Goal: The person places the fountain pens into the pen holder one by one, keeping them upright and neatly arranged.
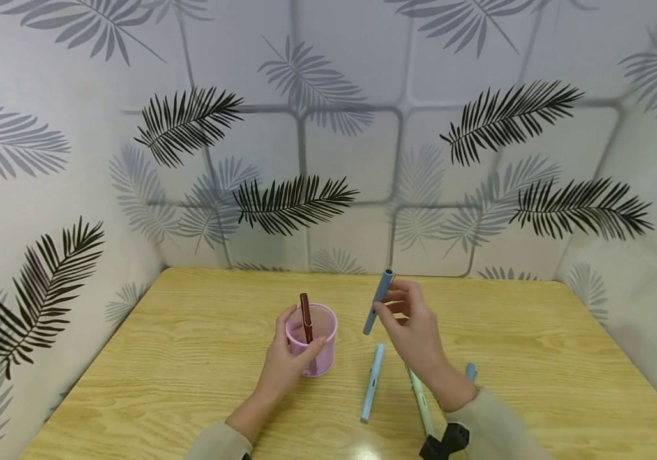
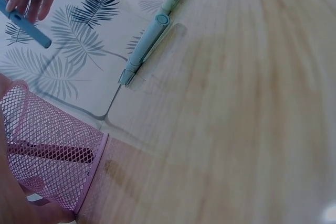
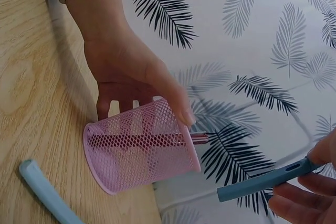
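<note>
A pink mesh pen holder [image 1: 328,354] stands on the wooden table, and my left hand [image 1: 286,358] grips it from the left, thumb across the near rim. Inside it leans a dark red pen [image 1: 306,313], its top above the rim; through the mesh in the right wrist view the pen [image 3: 142,140] reaches the base. To the right of the holder, above the table, my right hand [image 1: 417,326] pinches a dark blue pen [image 1: 379,300] between thumb and fingers, tilted with its lower end toward the holder's side.
A light blue pen [image 1: 371,383] lies on the table [image 1: 219,332] right of the holder. Beside it lies a pale green pen [image 1: 422,402], partly behind the right forearm. Another blue pen [image 1: 471,372] peeks out past the right wrist. A leaf-patterned covering [image 1: 351,153] rises behind the table.
</note>
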{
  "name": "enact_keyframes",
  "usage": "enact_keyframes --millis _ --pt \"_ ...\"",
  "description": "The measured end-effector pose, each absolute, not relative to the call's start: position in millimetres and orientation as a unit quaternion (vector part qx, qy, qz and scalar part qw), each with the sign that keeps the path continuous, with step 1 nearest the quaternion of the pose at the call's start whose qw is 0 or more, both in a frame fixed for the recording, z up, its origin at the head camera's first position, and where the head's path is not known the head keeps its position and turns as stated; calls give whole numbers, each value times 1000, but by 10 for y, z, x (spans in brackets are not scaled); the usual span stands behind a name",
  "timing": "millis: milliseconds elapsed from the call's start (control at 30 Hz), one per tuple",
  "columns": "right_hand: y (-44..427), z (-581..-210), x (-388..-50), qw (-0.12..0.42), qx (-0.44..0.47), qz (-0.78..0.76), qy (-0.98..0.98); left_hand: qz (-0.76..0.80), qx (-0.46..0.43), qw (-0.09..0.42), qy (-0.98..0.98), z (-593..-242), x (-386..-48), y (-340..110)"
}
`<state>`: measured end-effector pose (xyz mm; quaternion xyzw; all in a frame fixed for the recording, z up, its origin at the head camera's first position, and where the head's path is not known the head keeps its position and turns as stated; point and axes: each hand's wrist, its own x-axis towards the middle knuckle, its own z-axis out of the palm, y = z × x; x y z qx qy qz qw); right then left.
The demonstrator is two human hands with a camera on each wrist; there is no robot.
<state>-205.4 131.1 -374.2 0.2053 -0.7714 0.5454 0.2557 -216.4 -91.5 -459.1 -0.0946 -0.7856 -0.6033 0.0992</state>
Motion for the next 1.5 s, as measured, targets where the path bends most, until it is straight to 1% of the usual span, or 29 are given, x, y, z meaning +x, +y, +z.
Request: enact_keyframes --millis 100,267,533,667,1133,1333,1500 --pt "1266 -3748 -2084 242 208 560 -765 -604 -94 102 -785 -4685 -2223 -923" --pt "1178 -3680 -2083 223 205 576 -759 -605 -93 101 -784 -4674 -2211 -911" --pt "1005 -3600 -2094 200 198 602 -747 -608 -105 101 -781 -4386 -2018 -882" --pt "928 -3594 -2097 190 202 603 -748 -607 -101 93 -783 -4353 -2001 -877" --pt "827 -3885 -2229 179 186 564 -784 -618 -105 86 -775 -4378 -2022 -894" --pt "775 -3949 -2226 151 181 541 -807 -618 -101 82 -775 -4378 -2017 -895" --pt "749 -3987 -2235 144 174 521 -823 -621 -103 79 -773 -4377 -2012 -885"
